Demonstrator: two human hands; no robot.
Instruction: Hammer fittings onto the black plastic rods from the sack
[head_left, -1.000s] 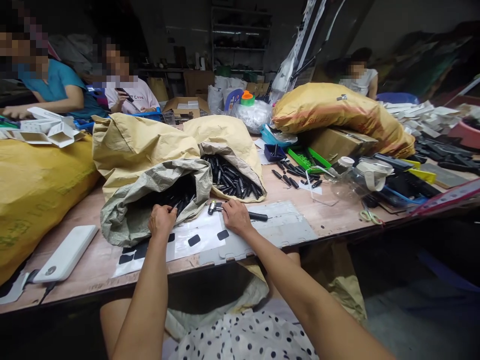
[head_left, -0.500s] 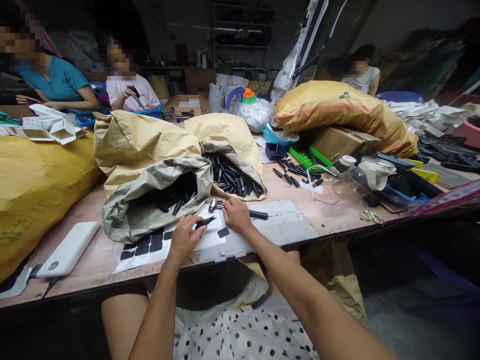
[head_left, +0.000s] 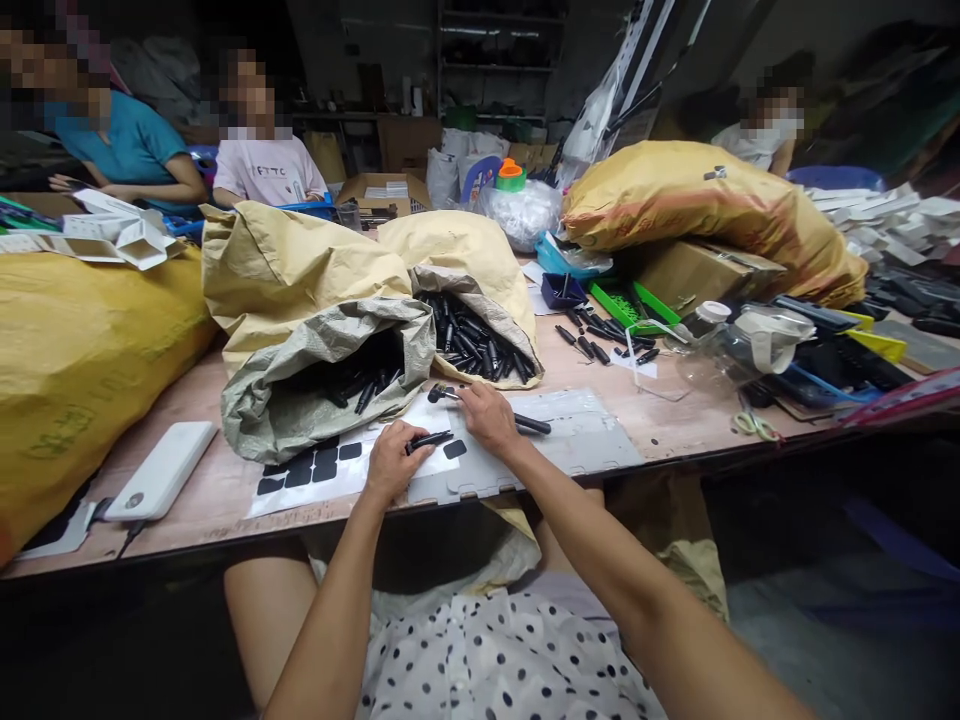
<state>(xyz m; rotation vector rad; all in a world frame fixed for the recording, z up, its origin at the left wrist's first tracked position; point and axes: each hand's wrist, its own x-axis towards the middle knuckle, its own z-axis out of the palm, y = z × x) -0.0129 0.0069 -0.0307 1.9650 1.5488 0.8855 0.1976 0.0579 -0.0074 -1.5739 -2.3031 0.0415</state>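
Left grip (head_left: pixel 390 462) pinches black pen part (head_left: pixel 431 438); right grip (head_left: pixel 489 415) clasps small hammer (head_left: pixel 534 425), both near open sack (head_left: pixel 300 420) on surface (head_left: pixel 667 432).

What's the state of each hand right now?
Left hand: closed, holding a black rod.
Right hand: closed over the hammer.

Wooden counter (head_left: pixel 675 425), cluttered. Two open sacks of black parts at centre: left sack (head_left: pixel 300 290), right sack (head_left: pixel 465 250). Yellow sack (head_left: pixel 82 370) far left. Power bank (head_left: pixel 161 470), pad sheet (head_left: pixel 315 480), grey plate (head_left: pixel 585 440) along front edge. Scissors (head_left: pixel 754 425), green tray (head_left: pixel 622 305) at right.
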